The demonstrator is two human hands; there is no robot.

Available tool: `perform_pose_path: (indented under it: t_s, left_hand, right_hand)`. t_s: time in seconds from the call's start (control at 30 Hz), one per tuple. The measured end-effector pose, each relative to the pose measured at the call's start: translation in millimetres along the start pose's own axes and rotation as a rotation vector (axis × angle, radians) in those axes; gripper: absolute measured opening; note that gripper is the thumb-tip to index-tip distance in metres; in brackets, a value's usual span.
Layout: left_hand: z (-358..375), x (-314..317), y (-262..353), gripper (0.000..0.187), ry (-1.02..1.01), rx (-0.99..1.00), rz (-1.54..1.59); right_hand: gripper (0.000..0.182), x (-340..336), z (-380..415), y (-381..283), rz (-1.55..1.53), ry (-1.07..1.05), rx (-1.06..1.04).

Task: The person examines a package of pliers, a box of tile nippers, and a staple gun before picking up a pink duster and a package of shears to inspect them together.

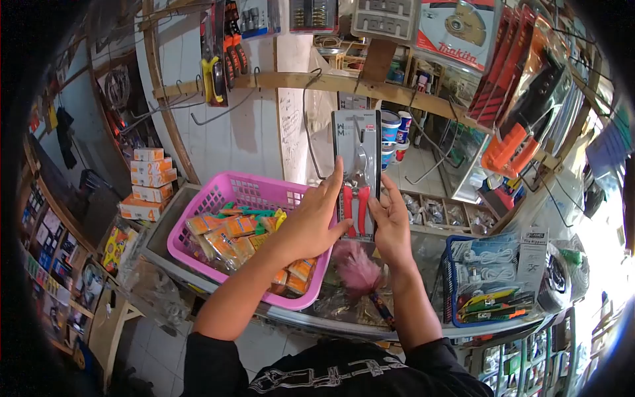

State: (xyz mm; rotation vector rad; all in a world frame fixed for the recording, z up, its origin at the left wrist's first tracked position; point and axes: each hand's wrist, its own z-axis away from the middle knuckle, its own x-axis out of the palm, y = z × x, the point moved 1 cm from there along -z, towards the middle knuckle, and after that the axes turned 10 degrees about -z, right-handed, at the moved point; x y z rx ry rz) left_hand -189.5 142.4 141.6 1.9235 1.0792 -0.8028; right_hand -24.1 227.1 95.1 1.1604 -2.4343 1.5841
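Note:
A carded pack of pruning shears with red handles stands upright in front of me, its clear front facing me. My right hand grips its lower right edge, thumb on the front. On the left edge, my left hand holds the pack with fingers stretched upward along it and thumb near the red handles. Below the pack lies a pink feather duster on the glass counter. Under my left forearm sits a pink plastic basket with several orange-labelled packets.
Overhead, a wooden rail carries wire hooks and hanging tools, including orange-handled saws. A blue basket of cables and cutters stands to the right. Small orange-and-white boxes are stacked at left. A compartment tray lies behind my right hand.

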Motion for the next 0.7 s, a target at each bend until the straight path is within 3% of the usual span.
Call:
perform_pose_path:
  t_s: [0.13, 0.3, 0.47, 0.57, 0.7]
  left_hand:
    - [-15, 5, -24, 0.114, -0.098, 0.005, -0.194]
    - [-38, 14, -54, 0.111, -0.116, -0.054, -0.157]
    - [-62, 19, -77, 0.109, -0.112, -0.020, -0.106]
    - [-66, 25, -88, 0.107, -0.161, -0.122, -0.127]
    - [-57, 23, -80, 0.104, -0.172, -0.136, 0.086]
  right_hand:
    - [0.044, -1, -24, 10, 0.099, 0.057, 0.036]
    - [0.029, -13, -58, 50, 0.057, 0.103, -0.022]
    - [0.029, -19, -84, 70, 0.259, 0.255, -0.082]
    - [0.032, -23, -90, 80, 0.324, 0.317, -0.062]
    - [0.035, -32, -91, 93, 0.406, 0.349, -0.121]
